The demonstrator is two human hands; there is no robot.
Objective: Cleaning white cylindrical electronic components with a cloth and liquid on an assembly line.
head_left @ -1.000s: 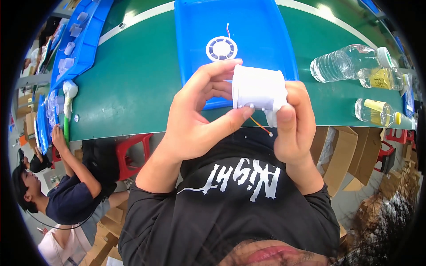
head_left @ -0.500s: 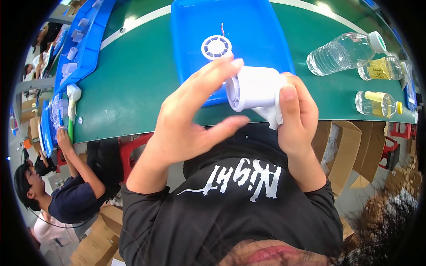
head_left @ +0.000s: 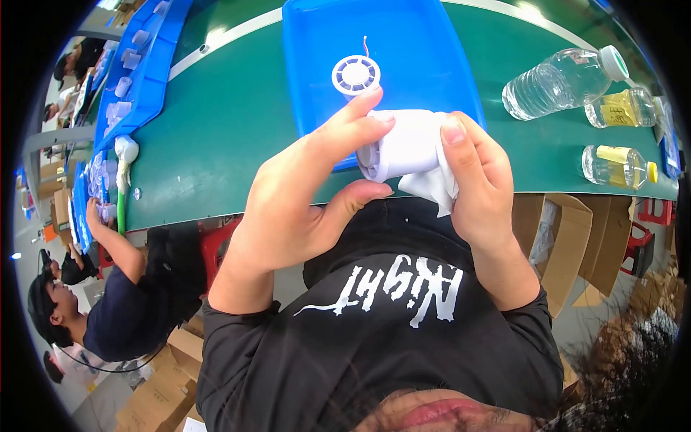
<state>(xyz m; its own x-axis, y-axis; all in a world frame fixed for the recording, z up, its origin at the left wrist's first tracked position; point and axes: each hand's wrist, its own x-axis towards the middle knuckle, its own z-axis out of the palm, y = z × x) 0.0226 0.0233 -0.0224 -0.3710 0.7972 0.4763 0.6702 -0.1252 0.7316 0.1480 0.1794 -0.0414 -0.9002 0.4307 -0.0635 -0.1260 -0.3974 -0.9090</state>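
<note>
White cylinder (head_left: 412,144) in right fingers (head_left: 466,153); left fingers (head_left: 345,135) parted.

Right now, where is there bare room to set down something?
Widest: green table between the left blue bin and the blue tray. Also the tray's right part, beside the white fan disc. Crowded: right side, with three bottles; tray's near end, behind the left hand and white cylinder.

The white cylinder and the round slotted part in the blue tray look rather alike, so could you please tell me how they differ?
The white cylinder is a deep drum, while the round slotted part looks like a flat disc. The cylinder is gripped in the right hand; the slotted part lies in the blue tray. The cylinder's side is smooth, whereas the slotted part shows a ring of dark openings. Both are white and round.
</note>
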